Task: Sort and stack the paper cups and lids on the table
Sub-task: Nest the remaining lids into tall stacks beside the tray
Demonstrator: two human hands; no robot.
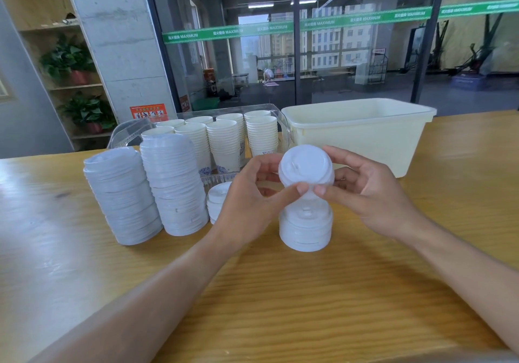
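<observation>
Wooden table [280,306] nearest. Short lid stack [305,229] stands upright on it. Above, left hand [252,194] and right hand [365,191] both pinch one lid [304,166], dome tilted toward camera.

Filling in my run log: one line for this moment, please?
hands: left and right hold lid | below: short lid stack | cups: in clear tray

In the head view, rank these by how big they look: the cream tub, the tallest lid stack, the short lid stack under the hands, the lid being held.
1. cream tub
2. tallest lid stack
3. short lid stack
4. held lid, pinched by both hands; it sits nearer the camera, so it is barely smaller than the short stack.
</observation>
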